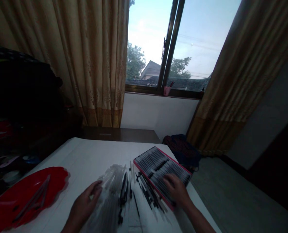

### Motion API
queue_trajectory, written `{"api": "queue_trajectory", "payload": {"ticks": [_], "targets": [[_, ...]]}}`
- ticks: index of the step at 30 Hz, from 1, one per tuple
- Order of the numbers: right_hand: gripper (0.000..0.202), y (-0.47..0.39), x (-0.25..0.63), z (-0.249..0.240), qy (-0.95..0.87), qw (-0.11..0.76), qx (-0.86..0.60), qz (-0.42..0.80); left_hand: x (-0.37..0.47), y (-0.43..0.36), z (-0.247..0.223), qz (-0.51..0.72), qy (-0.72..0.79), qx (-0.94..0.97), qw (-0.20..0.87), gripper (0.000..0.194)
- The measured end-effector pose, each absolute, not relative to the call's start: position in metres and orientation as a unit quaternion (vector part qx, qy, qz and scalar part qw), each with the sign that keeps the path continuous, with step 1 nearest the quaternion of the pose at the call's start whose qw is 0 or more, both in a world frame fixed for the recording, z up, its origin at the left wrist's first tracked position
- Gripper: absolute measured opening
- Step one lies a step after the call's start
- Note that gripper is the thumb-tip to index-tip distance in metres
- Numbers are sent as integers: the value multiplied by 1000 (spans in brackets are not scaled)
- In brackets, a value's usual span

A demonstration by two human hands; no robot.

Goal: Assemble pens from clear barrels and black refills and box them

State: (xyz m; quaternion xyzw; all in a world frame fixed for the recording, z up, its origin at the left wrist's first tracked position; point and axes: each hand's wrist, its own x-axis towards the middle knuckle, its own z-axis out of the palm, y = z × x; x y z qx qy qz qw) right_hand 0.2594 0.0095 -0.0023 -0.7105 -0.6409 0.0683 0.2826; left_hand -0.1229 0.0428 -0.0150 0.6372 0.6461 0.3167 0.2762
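Observation:
At the lower left, my left hand [85, 202] has its fingers curled beside a pile of clear plastic tubes [111, 191]; whether anything is between them is too blurred to tell. My right hand [176, 191] rests over the lower part of a red-edged box [158, 165] filled with rows of slim pens or tubes; its fingertips are blurred against the rows. Between the pile and the box, several loose black and clear pen-like pieces [147, 191] lie scattered on the white tabletop [85, 155].
A red scalloped plate [5, 197] holding clear strips stands at the left. Dark cloth [182, 149] lies beyond the table's back right corner. A dark low cabinet [134, 134] stands behind the table, beneath the window. Dark clutter fills the far left.

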Motion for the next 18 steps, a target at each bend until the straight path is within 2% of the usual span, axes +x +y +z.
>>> {"api": "queue_trajectory", "payload": {"ticks": [4, 8, 18], "targets": [[34, 38, 323, 0, -550, 255, -796, 8, -166, 59, -46, 330, 672, 644, 156, 45], [32, 52, 347, -1, -499, 198, -844, -20, -180, 61, -73, 311, 681, 644, 156, 50], [28, 69, 350, -18, -489, 90, -866, -51, -177, 57, -77, 301, 670, 669, 110, 39]]}}
